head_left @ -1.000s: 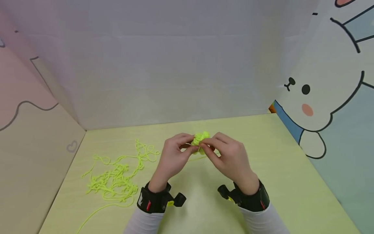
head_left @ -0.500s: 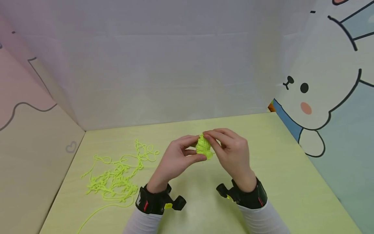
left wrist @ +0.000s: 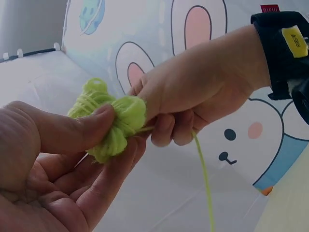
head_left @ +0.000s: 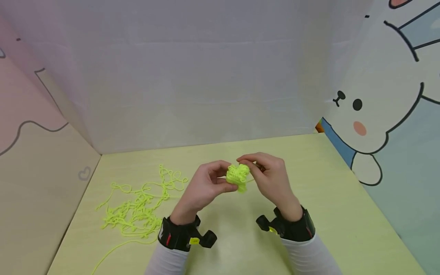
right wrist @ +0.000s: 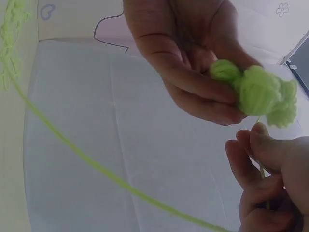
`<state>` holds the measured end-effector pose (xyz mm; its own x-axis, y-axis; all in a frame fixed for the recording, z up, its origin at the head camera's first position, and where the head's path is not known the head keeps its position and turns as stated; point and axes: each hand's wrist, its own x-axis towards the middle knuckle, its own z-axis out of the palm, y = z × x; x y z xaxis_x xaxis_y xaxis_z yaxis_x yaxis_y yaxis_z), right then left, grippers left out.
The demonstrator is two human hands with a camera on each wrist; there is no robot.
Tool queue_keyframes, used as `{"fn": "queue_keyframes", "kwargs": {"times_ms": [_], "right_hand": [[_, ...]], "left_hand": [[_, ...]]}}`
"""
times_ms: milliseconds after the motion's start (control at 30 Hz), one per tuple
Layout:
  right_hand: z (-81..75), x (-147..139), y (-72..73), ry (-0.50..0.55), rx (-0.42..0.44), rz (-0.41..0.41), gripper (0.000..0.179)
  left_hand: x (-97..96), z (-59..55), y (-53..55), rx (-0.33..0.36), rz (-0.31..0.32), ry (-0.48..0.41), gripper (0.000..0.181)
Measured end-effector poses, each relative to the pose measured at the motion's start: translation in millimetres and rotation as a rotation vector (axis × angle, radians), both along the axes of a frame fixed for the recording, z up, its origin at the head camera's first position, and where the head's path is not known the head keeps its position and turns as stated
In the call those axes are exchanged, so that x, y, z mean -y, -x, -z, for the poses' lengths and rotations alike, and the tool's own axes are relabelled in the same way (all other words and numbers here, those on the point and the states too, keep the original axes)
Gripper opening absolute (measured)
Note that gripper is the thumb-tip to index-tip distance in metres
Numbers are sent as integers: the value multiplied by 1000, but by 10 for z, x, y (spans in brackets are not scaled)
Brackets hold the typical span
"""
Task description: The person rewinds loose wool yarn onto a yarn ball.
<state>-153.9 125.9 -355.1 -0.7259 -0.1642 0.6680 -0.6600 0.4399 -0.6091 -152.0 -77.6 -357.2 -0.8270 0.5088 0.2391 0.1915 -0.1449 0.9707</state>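
A small wound ball of neon yellow-green yarn (head_left: 237,175), lumpy and made of several wrapped lobes, is held above the table. My left hand (head_left: 201,187) grips it from the left, thumb pressing its near side and fingers behind, as the left wrist view shows. My right hand (head_left: 273,181) is at its upper right, with thumb and forefinger pinching a strand that leaves the ball. In the right wrist view those fingertips (right wrist: 260,129) sit just below the ball. A yarn tail (left wrist: 205,179) hangs from the right hand's curled lower fingers.
A loose, tangled heap of the same yarn (head_left: 134,214) lies on the pale table (head_left: 343,214) to the left, one end running toward the front edge. A white sheet wall (head_left: 192,84) stands behind. Printed panels flank both sides, one with a rabbit (head_left: 378,114).
The yarn ball has been turned and tilted in the left hand. My right fingers have gone from its front, over its top, to its upper right side. The heap lies unchanged.
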Motion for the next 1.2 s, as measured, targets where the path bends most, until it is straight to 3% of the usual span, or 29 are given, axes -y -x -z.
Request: {"fn": "queue_keyframes", "kwargs": {"times_ms": [100,233,433,567,700,933,1033,1200], "right_hand": [[41,28,15,-77,33,15,14],[76,84,-4,-225,56,38,12],[71,185,-69,-441,144,-61,9],[23,213,-125,-530,173,-147,12],[-24,208,-156,-530,130,-157,11],[-58,91,-179,-400,-50,-89,7],[-75,49,-167,-355,-134,-55,10],[-106,15,-135,-297,-251,11,32]], "left_hand": [[21,9,14,-11,-39,-45,33],[44,36,40,-24,-145,-95,31],[60,80,97,-37,-332,-176,36],[73,109,140,-91,-450,-138,35],[100,127,168,-155,-514,-49,34],[141,128,181,-236,-533,97,27],[171,119,177,-236,-483,121,26],[214,101,164,-209,-366,155,26]]}}
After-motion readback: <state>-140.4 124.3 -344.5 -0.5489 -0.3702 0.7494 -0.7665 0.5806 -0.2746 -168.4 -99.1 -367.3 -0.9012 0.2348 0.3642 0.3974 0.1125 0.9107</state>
